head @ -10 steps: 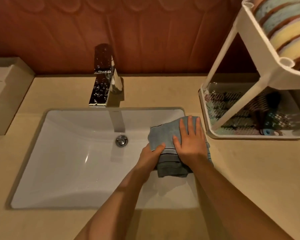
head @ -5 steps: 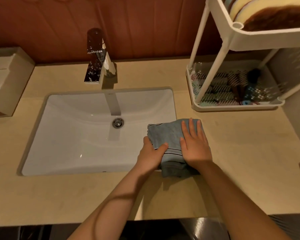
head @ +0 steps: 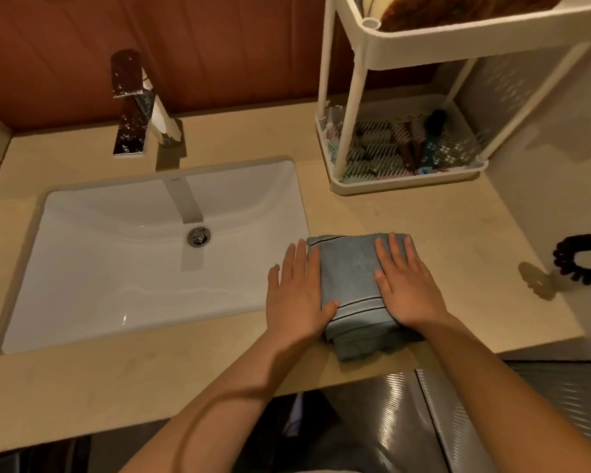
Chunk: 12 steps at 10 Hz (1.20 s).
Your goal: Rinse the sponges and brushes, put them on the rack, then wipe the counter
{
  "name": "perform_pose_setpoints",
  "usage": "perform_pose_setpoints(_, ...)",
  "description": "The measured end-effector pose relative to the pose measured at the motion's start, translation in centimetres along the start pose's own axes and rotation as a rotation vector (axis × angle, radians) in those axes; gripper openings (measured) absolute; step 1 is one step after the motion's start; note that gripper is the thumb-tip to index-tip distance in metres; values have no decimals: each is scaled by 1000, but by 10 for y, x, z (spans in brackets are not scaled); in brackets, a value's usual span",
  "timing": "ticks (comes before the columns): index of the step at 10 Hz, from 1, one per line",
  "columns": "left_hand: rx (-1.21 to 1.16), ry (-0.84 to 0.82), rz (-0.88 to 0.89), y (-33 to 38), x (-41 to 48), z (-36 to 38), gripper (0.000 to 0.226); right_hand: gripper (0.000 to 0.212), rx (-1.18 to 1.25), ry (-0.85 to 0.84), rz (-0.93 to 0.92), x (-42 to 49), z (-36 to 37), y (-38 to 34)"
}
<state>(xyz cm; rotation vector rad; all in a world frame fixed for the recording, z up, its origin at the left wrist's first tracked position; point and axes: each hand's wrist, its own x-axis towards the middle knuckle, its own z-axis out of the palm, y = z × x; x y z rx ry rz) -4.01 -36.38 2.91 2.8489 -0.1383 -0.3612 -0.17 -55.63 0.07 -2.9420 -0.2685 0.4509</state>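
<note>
A folded blue-grey cloth (head: 352, 271) with dark stripes lies on the beige counter (head: 458, 240), just right of the white sink (head: 144, 254). My right hand (head: 406, 285) presses flat on the cloth's right half, fingers straight. Flat on the cloth's left edge lies my left hand (head: 297, 295), its thumb resting on the fabric. A white two-tier rack (head: 372, 46) stands at the back right. Its top shelf holds sponges (head: 440, 8) and its lower tray holds brushes (head: 413, 141).
A chrome tap (head: 133, 107) spotted with water drops stands behind the sink. A black scrunchie (head: 584, 264) lies at the counter's right end. The counter's front edge runs close below the cloth. A wood-red wall backs the counter.
The cloth has moved from the sink's rim onto the counter to the right. My left hand has let go of its edge and now lies flat. The view has pulled back.
</note>
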Motion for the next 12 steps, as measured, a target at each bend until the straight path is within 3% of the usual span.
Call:
perform_pose_setpoints(1,138,-45,256,6,6,16,70,66,-6,8,12,-8,0,14)
perform_pose_setpoints(2,137,-93,289,10,8,31,70,76,-13,1,-12,-10,1,28)
perform_pose_setpoints(3,60,-83,260,20,9,42,70,74,-16,-5,-28,-11,-1,40)
perform_pose_setpoints(5,135,-138,245,48,9,38,79,71,0,-11,-17,-19,-8,59)
perform_pose_setpoints(7,159,-174,272,67,-3,29,62,71,-42,-68,37,-30,-13,73)
perform_pose_setpoints(8,-33,-208,319,52,10,15,55,70,-51,-90,107,-28,-17,57)
perform_pose_setpoints(9,-95,-147,248,24,18,-7,54,64,-53,-9,78,-26,-23,25)
perform_pose_setpoints(11,-147,-323,109,-67,18,-50,46,81,-75,-16,-155,-3,-25,-52)
perform_pose_setpoints(12,-251,-357,-4,-108,14,-81,39,64,-22,-25,-228,12,-35,-93)
